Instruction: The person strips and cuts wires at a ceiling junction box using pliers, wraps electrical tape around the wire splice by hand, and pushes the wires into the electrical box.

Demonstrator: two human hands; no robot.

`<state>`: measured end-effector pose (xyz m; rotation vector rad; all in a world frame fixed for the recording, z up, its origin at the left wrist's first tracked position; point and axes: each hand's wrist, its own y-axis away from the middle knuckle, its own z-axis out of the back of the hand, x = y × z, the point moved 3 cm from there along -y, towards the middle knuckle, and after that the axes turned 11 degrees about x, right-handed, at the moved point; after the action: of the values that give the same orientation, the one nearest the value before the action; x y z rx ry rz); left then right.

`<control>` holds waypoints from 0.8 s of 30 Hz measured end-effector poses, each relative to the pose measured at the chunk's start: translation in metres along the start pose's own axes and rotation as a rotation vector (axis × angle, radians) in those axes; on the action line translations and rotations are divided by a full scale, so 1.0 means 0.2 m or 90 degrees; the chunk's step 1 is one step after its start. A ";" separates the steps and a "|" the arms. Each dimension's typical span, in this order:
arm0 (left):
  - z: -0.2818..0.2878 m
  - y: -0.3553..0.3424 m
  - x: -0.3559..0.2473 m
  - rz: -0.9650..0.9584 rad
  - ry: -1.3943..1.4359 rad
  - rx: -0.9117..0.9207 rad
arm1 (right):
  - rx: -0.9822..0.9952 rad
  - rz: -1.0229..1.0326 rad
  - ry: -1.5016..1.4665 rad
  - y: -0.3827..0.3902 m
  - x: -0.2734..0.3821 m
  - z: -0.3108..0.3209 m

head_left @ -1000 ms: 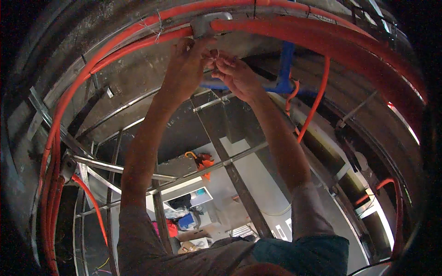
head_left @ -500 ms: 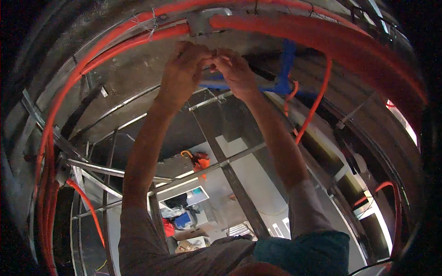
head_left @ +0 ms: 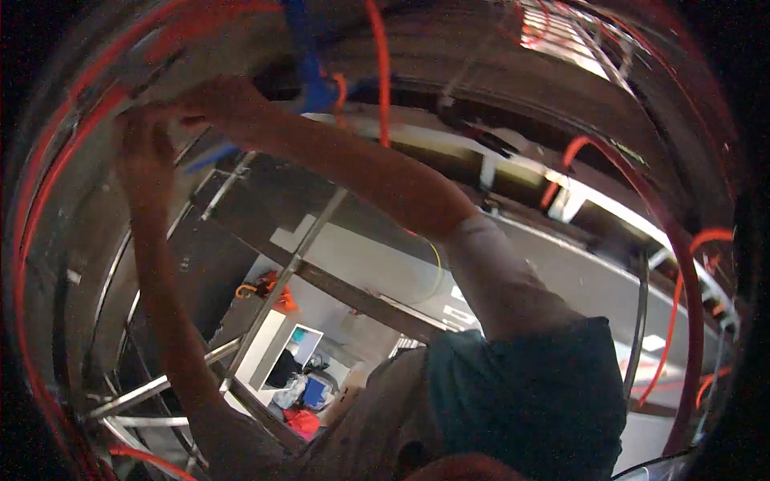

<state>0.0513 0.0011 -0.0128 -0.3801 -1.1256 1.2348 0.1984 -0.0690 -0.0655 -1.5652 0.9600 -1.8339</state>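
My left hand (head_left: 147,140) is raised at the upper left, its fingers bent. My right hand (head_left: 220,108) reaches across to it, fingertips close to the left hand's, also bent. Both are dim and smeared, so whatever sits between their fingers cannot be made out. Beyond them curve red conduits (head_left: 84,124) along the concrete ceiling (head_left: 104,172). A blue pipe (head_left: 314,76) with an elbow stands right of my hands, beside a dangling red conduit (head_left: 381,72).
Metal ceiling framing (head_left: 319,224) crosses below my arms. Through it show an orange umbrella-like item (head_left: 282,293), a white-rimmed opening (head_left: 317,341), a blue object (head_left: 315,391) and red fabric (head_left: 301,421) far below. More red conduit (head_left: 674,313) hangs at the right.
The view has swung round, shifting the pipes and room leftward and tilting them. My hands, earlier at top centre just under the junction box, now appear at upper left, still close together.
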 end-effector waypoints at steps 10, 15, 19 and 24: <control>-0.06 0.06 0.22 -0.032 -0.147 0.100 | 0.295 -0.271 0.688 0.65 0.45 0.41; -0.01 0.05 0.16 -0.066 -0.162 0.075 | 0.286 -0.483 1.021 1.32 0.66 0.92; -0.04 0.04 0.02 -0.051 -0.107 0.022 | 0.112 -0.519 1.132 1.85 0.61 1.36; 0.12 0.07 -0.04 -0.010 -0.150 -0.047 | 0.009 -0.811 1.095 1.90 0.59 1.21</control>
<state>0.0235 -0.0096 -0.0165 -0.2851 -1.3754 1.2503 0.3978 -0.4310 -0.2807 0.0791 0.2522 -4.1200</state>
